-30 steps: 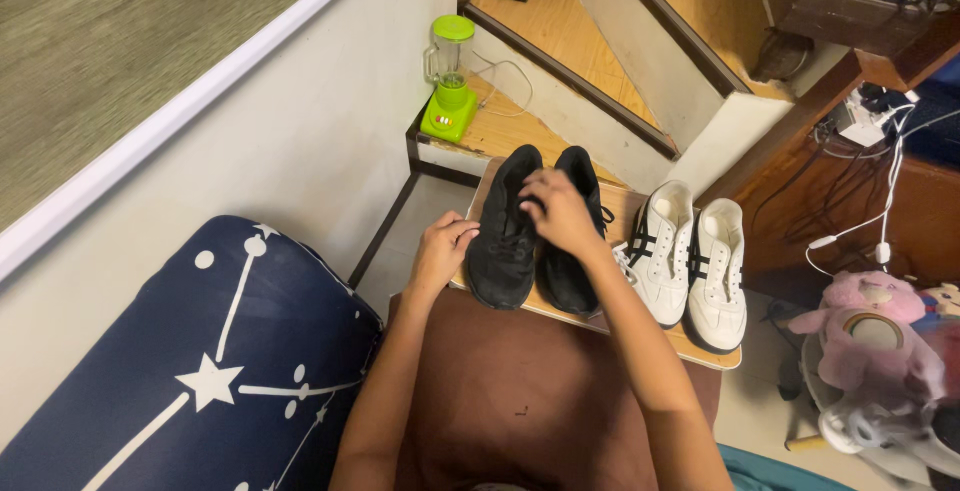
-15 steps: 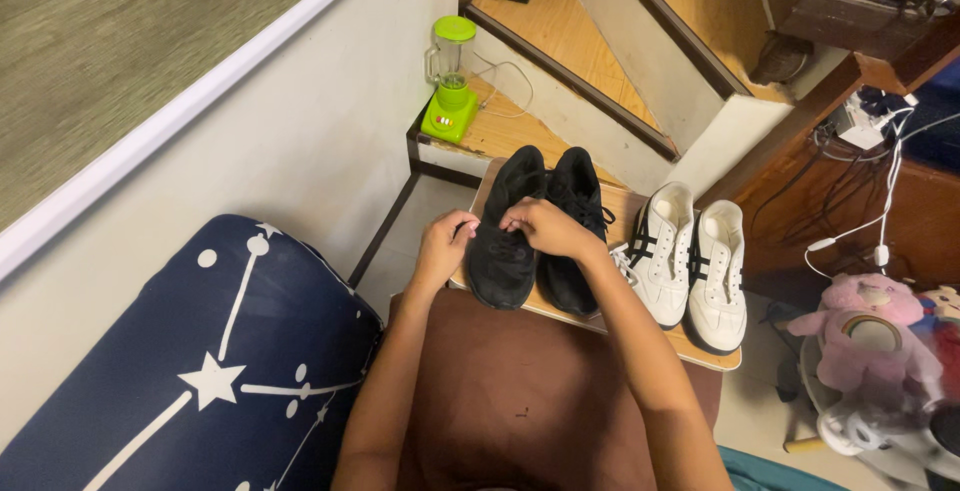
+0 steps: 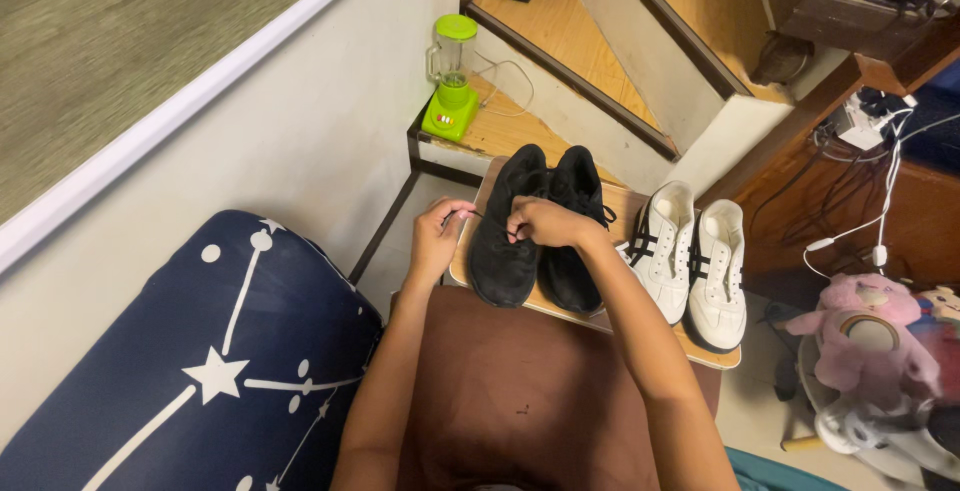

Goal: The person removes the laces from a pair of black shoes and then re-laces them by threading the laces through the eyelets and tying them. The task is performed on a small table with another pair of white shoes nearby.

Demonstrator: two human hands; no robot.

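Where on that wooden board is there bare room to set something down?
The wooden board is crowded: black shoes at its left, white shoes at its right, left hand and right hand pinching a lace. Bare strips remain along the near edge and behind the white shoes. The brown cushion in front is free.

Just right of the hands, on the same wooden board (image 3: 600, 319): pair of white sneakers (image 3: 690, 263) with black stripes. Beyond the hands, on a wooden stair step: green blender (image 3: 450, 79). Near left: navy star-patterned cushion (image 3: 200, 371); far right: pink plush toy (image 3: 870, 336).
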